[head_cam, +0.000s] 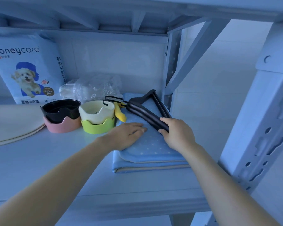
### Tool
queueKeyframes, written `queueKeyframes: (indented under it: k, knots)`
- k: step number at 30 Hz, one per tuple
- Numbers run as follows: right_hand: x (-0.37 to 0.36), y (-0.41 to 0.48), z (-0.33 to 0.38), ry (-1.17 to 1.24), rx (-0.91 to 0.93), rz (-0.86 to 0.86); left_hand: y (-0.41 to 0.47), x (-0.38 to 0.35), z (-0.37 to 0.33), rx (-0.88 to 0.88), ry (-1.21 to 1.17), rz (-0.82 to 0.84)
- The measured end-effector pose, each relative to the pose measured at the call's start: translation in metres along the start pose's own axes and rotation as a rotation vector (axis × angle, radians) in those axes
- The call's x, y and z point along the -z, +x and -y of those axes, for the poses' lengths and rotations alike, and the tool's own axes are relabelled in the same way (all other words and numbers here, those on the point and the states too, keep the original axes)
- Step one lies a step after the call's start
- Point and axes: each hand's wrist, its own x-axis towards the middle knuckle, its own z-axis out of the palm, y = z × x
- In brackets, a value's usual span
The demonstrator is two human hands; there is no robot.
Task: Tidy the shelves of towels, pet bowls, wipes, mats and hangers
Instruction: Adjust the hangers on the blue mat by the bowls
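Note:
A stack of black hangers (147, 111) lies on two folded blue dotted mats (152, 147) at the right end of the shelf. My right hand (175, 132) grips the near end of the hangers. My left hand (129, 132) rests flat on the top mat, fingers together, just left of the hangers. The hangers' hooks reach over a white pet bowl (96, 111) sitting in a green base (97, 126). A yellow hanger (119, 114) lies between that bowl and the mats.
A black bowl (60, 110) sits in a pink base (60, 126) left of the green one. Behind stand a honeycare pad pack (26, 69) and a clear plastic bag (95, 87). Cream mats (11, 123) lie at the left. The shelf post (260, 119) stands at the right.

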Motion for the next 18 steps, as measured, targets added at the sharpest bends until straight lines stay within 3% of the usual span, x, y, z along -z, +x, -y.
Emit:
queueKeyframes:
  k: [6,18]
  knots:
    - [-0.002,-0.001,0.000,-0.021,0.011,-0.034,-0.009,-0.014,-0.015,0.033,0.182,0.056]
    - [-0.008,0.005,0.002,0.047,0.033,-0.057,0.000,-0.018,0.000,0.014,0.113,-0.030]
